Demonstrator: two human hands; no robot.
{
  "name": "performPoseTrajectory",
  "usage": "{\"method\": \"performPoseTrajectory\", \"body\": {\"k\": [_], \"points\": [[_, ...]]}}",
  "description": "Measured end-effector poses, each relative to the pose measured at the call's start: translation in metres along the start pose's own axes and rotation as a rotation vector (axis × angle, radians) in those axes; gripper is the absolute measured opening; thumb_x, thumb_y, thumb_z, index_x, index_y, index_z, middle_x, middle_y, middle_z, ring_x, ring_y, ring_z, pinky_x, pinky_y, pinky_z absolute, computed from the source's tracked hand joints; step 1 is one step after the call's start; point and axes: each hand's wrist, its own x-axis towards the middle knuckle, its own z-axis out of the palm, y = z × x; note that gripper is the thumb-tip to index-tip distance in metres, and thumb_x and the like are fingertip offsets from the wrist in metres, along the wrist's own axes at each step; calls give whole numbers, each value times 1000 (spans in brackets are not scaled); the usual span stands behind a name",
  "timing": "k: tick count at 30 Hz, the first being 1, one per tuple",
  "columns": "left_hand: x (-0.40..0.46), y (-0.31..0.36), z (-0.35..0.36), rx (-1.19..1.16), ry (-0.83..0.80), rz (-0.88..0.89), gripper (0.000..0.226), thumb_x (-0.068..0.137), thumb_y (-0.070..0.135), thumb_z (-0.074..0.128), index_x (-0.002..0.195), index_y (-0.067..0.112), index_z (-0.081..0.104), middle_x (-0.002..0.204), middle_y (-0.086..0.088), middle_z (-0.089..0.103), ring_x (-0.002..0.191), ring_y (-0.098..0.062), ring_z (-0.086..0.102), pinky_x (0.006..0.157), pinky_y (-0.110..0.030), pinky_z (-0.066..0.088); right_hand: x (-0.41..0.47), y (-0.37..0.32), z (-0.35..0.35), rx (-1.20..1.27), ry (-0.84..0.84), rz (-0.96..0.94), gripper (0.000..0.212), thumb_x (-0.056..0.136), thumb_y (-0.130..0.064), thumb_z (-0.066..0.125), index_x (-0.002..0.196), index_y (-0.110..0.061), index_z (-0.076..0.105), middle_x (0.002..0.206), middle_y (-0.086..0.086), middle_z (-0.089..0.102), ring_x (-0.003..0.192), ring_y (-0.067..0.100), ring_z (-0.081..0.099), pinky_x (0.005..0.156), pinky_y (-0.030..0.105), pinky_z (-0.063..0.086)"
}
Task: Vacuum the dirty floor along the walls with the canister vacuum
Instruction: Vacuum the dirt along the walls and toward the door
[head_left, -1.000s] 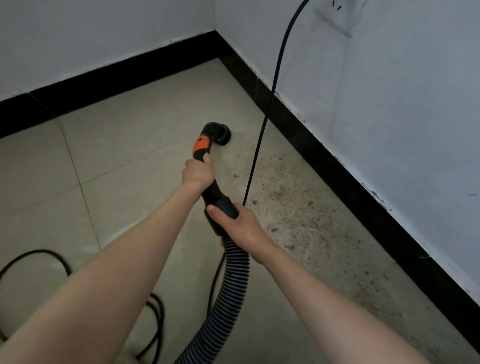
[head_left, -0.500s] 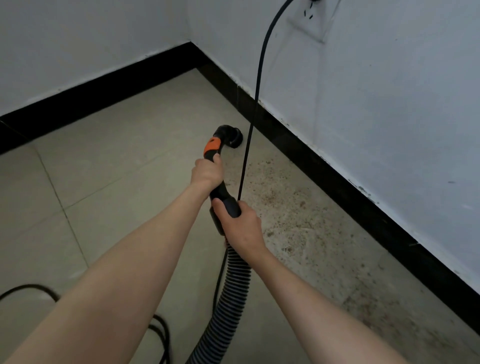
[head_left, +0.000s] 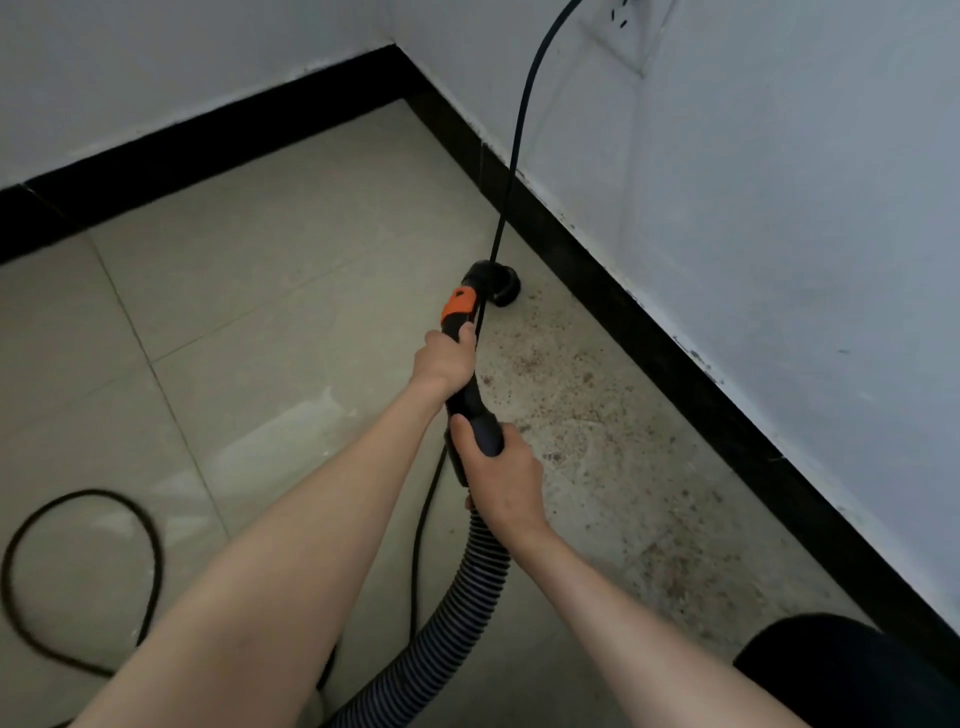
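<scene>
The vacuum wand (head_left: 470, 400), black with an orange collar (head_left: 458, 306), is slanting down from the hands toward the floor by the right-hand wall. The left hand (head_left: 445, 358) is wrapping its fingers around the upper part of the wand just below the orange collar, gripping it firmly. The right hand (head_left: 501, 478) is curling round the thicker black grip lower down, where the ribbed hose (head_left: 457, 618) is joining it, the thumb lying along the top. Both bare forearms are reaching forward from the bottom of the view. The round black nozzle (head_left: 500, 283) at the wand's far end is sitting on the floor tiles (head_left: 260, 291), just beside the black baseboard (head_left: 649, 322) and near the room's corner. A patch of brown grit (head_left: 597, 431) is spreading over the tiles between the nozzle and the near edge, along the baseboard. A black power cord (head_left: 519, 130) is hanging down the wall from near the outlet (head_left: 631, 26), passing in front of the nozzle and wand, then looping on the floor at the left (head_left: 150, 540). A dark rounded shape (head_left: 831, 670) is showing at the bottom right; what it is cannot be told.
</scene>
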Motion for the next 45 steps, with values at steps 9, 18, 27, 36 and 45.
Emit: {"method": "performPoseTrajectory", "body": {"k": [9, 18, 27, 36, 45], "points": [[45, 3, -15, -14, 206, -32, 58, 100, 43, 35, 130, -6, 43, 130, -26, 51, 117, -39, 52, 92, -37, 43, 42, -21, 8, -13, -153, -85, 31, 88, -50, 63, 85, -19, 57, 78, -3, 60, 62, 8, 57, 47, 14, 45], [53, 31, 15, 45, 71, 72, 57, 101, 42, 32, 130, -5, 42, 130, -24, 51, 116, -38, 52, 90, -35, 43, 59, -11, -3, 13, -23, -41, 37, 84, -59, 61, 91, -23, 56, 84, 2, 64, 76, 25, 66, 71, 47, 59], [35, 31, 39, 36, -29, 66, 56, 101, 41, 30, 133, -4, 41, 131, -23, 51, 118, -36, 51, 91, -33, 42, 39, 0, -30, -89, 42, -20, 42, 85, -59, 60, 94, -18, 57, 84, 1, 63, 79, 23, 64, 72, 41, 56], [2, 17, 57, 86, -101, 62, 58, 101, 43, 29, 131, -5, 43, 129, -25, 52, 116, -37, 52, 91, -36, 43, -1, 16, -39, -82, 93, 35, 44, 84, -61, 58, 96, -18, 56, 80, -1, 62, 80, 24, 65, 77, 45, 56], [-7, 18, 50, 17, -176, 71, 59, 99, 46, 32, 127, -3, 46, 124, -24, 56, 111, -38, 57, 96, -43, 47, -8, 12, -41, -13, 80, 32, 39, 83, -61, 58, 90, -22, 57, 84, 1, 65, 76, 21, 64, 69, 39, 55]]}}
